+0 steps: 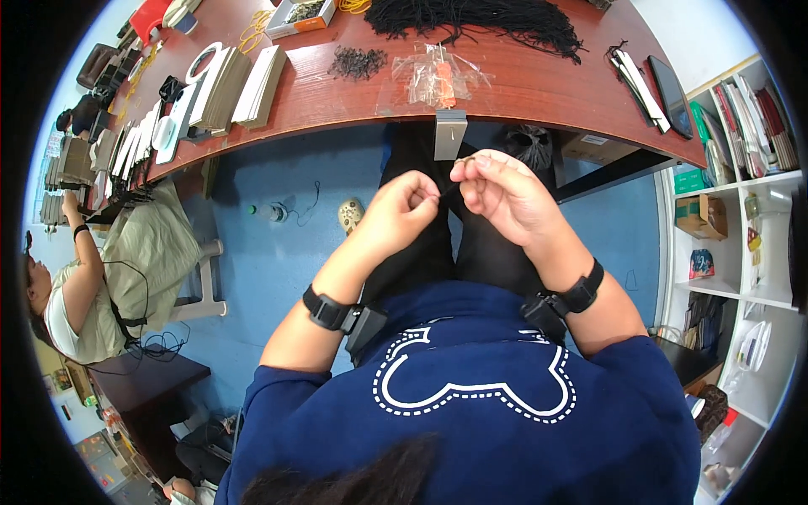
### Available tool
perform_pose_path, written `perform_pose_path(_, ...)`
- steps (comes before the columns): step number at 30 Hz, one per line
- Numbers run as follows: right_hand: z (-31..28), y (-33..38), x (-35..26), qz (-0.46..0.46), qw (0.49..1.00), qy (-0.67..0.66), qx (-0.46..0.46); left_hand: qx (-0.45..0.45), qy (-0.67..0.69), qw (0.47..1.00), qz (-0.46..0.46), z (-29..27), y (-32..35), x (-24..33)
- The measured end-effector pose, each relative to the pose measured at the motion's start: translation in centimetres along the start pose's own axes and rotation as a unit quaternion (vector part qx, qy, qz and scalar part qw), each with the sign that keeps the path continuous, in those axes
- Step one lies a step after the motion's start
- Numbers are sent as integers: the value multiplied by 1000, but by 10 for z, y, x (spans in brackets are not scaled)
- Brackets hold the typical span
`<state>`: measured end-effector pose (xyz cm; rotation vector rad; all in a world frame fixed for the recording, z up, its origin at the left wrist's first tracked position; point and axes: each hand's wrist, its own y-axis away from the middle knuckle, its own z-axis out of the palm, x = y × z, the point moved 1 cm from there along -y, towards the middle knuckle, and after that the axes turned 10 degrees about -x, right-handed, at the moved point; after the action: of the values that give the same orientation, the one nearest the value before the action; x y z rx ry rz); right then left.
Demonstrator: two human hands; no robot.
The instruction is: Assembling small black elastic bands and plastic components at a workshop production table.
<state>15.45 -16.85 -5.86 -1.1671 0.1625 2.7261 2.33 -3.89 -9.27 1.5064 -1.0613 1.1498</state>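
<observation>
Dark cord [447, 193] protrudes from pinched fingers [428, 196] of the left hand [406, 212].

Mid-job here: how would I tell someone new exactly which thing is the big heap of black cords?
Start at the reddish-brown table across the top of the view. At the picture's top edge, right of the small open box, lies the heap of black cords. It is long and stringy, far bigger than the pile of small black bits nearby.

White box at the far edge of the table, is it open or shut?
Open: no lid covers the box, and the dark bits inside it show from above.
</observation>
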Motion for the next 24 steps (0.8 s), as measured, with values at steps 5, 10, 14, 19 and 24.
perform_pose_path(5, 0, -15, 10, -51, 991, 100, 76, -37, -25, 998, -32, 6, -10, -7)
perform_pose_path(10, 0, -15, 9, -80, 986, 126, 76, -50, -51, 996, -58, 2, -13, -5)
perform_pose_path(14, -4, -16, 10, -87, 983, 152, 49, -59, -39, 997, -33, 5, -15, -18)
perform_pose_path(19, -7, -25, 11, -81, 981, 147, 95, -59, -33, 997, -21, 3, -18, -18)
perform_pose_path(24, -17, -25, 21, -83, 972, 187, 113, 13, -254, 966, 38, -5, -15, 0)
